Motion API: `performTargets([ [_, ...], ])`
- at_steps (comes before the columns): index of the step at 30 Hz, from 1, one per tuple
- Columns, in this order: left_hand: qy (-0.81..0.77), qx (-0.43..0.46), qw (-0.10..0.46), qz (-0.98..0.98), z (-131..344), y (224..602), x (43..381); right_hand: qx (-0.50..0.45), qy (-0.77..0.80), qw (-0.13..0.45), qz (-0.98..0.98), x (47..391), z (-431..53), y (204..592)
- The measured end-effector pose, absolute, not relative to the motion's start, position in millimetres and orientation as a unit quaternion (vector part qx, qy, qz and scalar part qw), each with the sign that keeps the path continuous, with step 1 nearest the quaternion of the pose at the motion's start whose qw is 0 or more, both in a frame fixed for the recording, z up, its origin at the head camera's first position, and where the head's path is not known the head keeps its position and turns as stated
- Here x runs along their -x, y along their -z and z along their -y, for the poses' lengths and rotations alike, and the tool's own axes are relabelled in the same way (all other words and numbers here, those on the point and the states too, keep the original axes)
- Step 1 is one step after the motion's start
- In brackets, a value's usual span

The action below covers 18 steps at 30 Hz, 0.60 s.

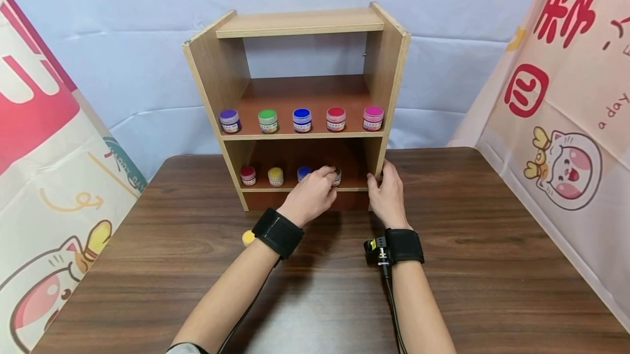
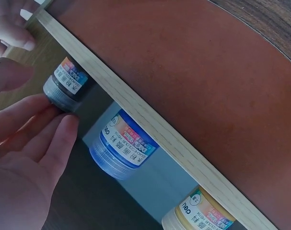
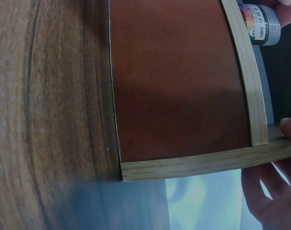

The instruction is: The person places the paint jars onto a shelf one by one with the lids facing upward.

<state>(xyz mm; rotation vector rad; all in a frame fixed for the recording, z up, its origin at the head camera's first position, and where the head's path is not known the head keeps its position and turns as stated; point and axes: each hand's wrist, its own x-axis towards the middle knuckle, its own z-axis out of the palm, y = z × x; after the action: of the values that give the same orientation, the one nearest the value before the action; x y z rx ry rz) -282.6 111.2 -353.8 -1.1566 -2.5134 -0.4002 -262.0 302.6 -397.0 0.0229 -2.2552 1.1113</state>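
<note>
My left hand (image 1: pixel 310 194) reaches to the front of the lower shelf of a small wooden shelf unit (image 1: pixel 290 23). Its fingertips are right at the clear lid of a dark paint jar (image 2: pixel 68 82), with the thumb apart from it. A blue paint jar (image 2: pixel 123 143) and a yellow paint jar (image 2: pixel 205 211) stand along the same shelf edge, as does a red paint jar (image 1: pixel 248 175) at the left end. My right hand (image 1: pixel 389 198) grips the unit's right side panel (image 3: pixel 207 164), thumb on the inner face and fingers on the outer.
On the shelf above stand several paint jars, among them a green one (image 1: pixel 268 121) and a pink one (image 1: pixel 373 118). A round yellow object (image 1: pixel 248 237) lies on the brown wooden table (image 1: pixel 492 266), partly behind my left wrist strap. Printed cloths (image 1: pixel 556 97) hang at both sides.
</note>
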Motion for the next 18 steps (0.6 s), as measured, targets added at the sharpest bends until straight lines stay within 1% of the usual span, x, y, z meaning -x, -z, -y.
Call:
performTargets([
  [6, 0.148, 0.404, 0.18, 0.884, -109, 356, 282, -0.011, -0.421, 0.308, 0.853, 262, -302, 398],
  [12, 0.154, 0.411, 0.206, 0.874, -99, 353, 279, -0.011, -0.42, 0.31, 0.853, 262, -301, 397],
  [18, 0.162, 0.415, 0.198, 0.873, -75, 349, 276, -0.011, -0.418, 0.31, 0.854, 261, -303, 397],
])
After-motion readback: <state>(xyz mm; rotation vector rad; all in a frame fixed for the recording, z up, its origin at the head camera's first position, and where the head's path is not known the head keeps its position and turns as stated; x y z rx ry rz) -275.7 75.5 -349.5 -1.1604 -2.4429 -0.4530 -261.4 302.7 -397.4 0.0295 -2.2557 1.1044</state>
